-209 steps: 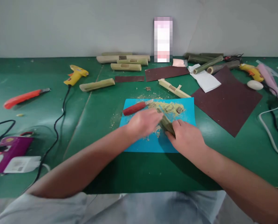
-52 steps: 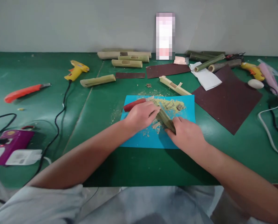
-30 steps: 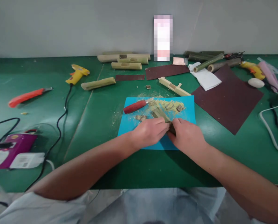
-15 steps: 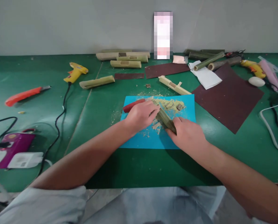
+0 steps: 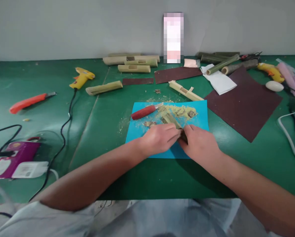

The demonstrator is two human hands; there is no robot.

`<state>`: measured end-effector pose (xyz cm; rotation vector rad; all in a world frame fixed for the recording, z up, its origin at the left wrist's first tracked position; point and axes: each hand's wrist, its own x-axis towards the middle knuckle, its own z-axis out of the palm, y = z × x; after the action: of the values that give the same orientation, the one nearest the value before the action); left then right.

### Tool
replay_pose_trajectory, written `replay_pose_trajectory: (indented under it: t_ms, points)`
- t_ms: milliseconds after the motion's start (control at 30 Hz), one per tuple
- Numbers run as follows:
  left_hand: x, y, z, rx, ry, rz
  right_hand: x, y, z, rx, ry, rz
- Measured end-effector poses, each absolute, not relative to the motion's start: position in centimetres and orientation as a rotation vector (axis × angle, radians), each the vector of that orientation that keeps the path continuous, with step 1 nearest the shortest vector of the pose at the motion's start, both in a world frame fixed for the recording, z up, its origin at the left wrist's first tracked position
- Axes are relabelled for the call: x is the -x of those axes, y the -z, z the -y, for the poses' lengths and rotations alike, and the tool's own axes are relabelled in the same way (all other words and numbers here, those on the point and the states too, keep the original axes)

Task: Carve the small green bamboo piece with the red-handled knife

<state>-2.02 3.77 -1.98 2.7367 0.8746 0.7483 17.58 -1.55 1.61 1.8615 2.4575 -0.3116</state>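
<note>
Both hands are on the bamboo tube (image 5: 171, 119) now, right over the blue sheet (image 5: 136, 135) in the middle of the green bench (image 5: 137, 179). The right hand (image 5: 202, 141) is clamped firmly round the near end, thumb underneath, while the left hand (image 5: 160, 139) is curled in close against the tube's side, knuckles almost at the other thumb. Is it gripping, or pinching some scrap? Can't tell; those fingertips are hidden.

This looks like the surface-working step, rubbing or scraping along the length, and I'd say the next move calls for a steady right grip and even pressure from the left along the wall. The red-handled knife (image 5: 144, 112) lies idle on the sheet, beside a spill of pale shavings (image 5: 178, 111).

And the tube itself: dull olive green, faintly streaked lengthwise, slanting away up and to the left. Its near end is buried in the grip, and whether it touches the sheet, I can't make out.
</note>
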Motion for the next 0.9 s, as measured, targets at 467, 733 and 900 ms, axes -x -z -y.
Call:
replay_pose_trajectory:
  t_ms: [467, 733, 900]
  points:
    - [2.6, 2.1, -5.0, -2.683, -0.897, -1.009, -17.7, -1.5, 1.6, -1.91, 0.34, -2.446]
    - [2.7, 2.2, -4.8, -2.669, -0.965, -1.029, -17.6, -1.4, 1.7, -1.91, 0.312, -2.447]
    - [2.6, 2.1, -4.4, -2.716, -0.797, -0.925, -17.6, -1.5, 1.6, -1.886, 0.315, -2.457]
